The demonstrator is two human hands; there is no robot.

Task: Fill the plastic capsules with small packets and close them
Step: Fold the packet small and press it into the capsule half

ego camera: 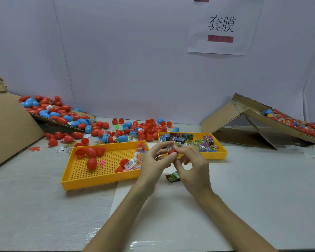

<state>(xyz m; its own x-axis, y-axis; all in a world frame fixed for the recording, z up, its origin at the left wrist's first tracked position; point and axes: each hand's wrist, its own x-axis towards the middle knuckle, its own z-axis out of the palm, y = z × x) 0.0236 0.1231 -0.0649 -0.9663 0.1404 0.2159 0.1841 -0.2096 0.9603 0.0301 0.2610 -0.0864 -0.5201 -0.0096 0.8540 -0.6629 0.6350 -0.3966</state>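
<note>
1. One red capsule half point(172, 152), held up off the bench point(262, 188) between both hands, just in front of the near rim of the right-hand yellow tray point(224, 152). Mostly hidden by fingers, with only a red curve showing, so long axis hard to call. Mouth seemingly turned up and away.
2. At that mouth, a small printed packet point(170, 147), apparently partly in and partly out.
3. Hands close together, meeting on the piece. Right hand point(191, 164) curled under and round the capsule half, thumb on its near side. Left hand point(153, 160) reaching in from the upper left, fingertips apparently pinching the packet.
4. Probably mid-stuffing, not yet closed. No mating half visible in either hand. Nearest loose red halves in the perforated tray point(98, 182), down and to the left of the grip, so closer to the left hand. Likely best to keep the right-hand grip steady with the mouth up while the left fetches.
5. Just below the hands, flat on the bench, a stray green packet point(173, 177).
6. Further out: more printed packets in the right-hand yellow tray, and a heap of red and blue capsules point(135, 130) along the back wall.
7. At the edges, a cardboard ramp point(289, 120) on the right carrying more pieces, and a paper sign point(220, 26) up on the wall.
</note>
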